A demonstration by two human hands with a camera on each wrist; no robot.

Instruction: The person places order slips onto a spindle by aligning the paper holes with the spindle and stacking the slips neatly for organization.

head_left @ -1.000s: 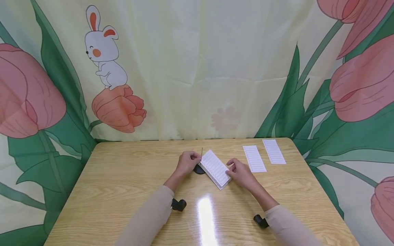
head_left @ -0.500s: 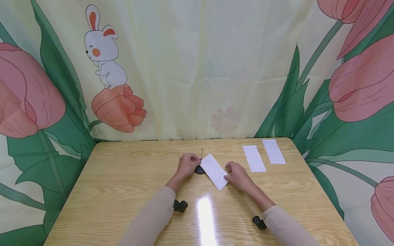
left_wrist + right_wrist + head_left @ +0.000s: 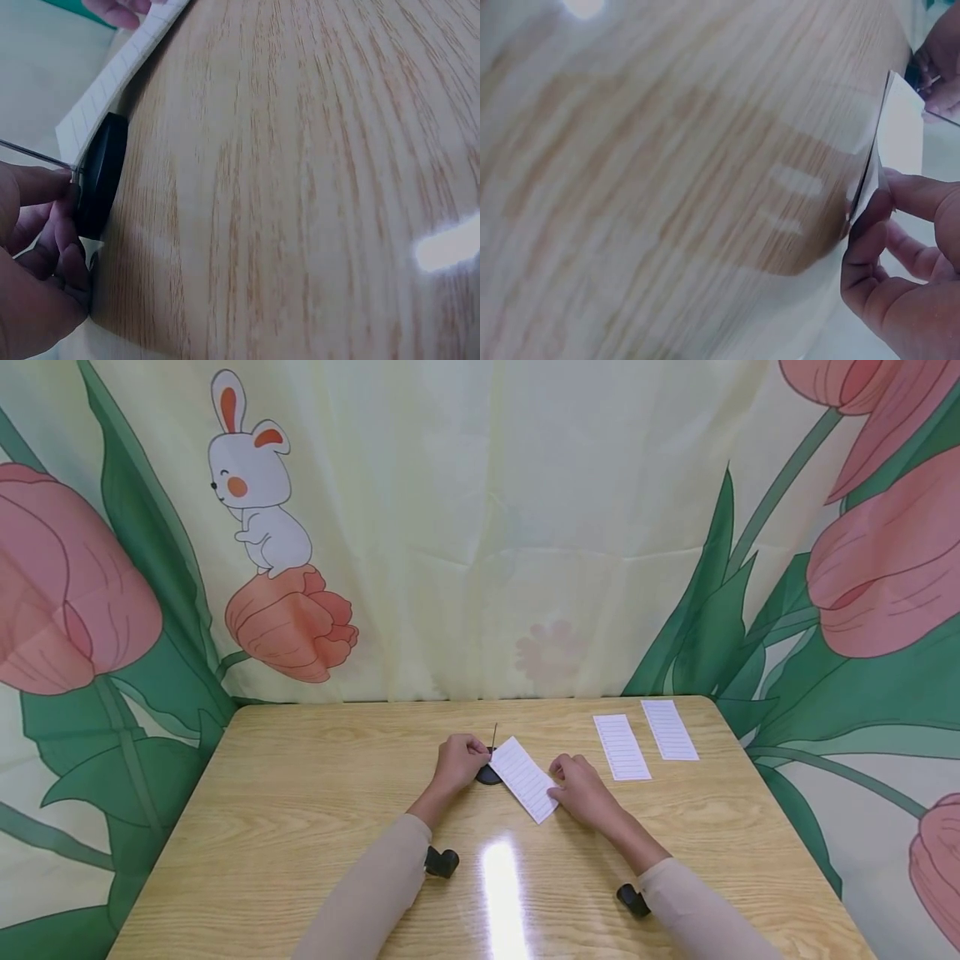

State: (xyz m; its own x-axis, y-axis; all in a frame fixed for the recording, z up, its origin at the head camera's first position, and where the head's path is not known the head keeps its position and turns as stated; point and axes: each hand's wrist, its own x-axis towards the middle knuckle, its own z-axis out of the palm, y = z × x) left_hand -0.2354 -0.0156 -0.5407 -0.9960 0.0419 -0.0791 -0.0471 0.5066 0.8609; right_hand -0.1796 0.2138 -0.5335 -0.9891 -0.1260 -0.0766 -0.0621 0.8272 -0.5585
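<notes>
A lined white paper slip [image 3: 523,779] lies at a slant between the two hands, its upper left corner against a bill spike. The spike's thin metal rod [image 3: 494,739] stands upright from a round black base [image 3: 103,176]. Beside that rod, my left hand [image 3: 459,762] pinches the slip's corner with thumb and fingertips, just over the base. My right hand [image 3: 583,789] pinches the slip's lower right edge, thumb on top and fingers curled beneath. In the right wrist view the slip [image 3: 900,127] is seen nearly edge-on. Whether the rod goes through the paper is hidden by the fingers.
Two more lined slips lie flat at the back right, one nearer [image 3: 622,747] and one farther [image 3: 670,729]. The wooden table [image 3: 300,827] ends at a printed curtain [image 3: 420,568]. Glare marks the table's front middle.
The slip has come down slightly and looks flatter; the layered lower edge seen earlier no longer shows. Both hands moved down a little with it, then stayed almost still.
</notes>
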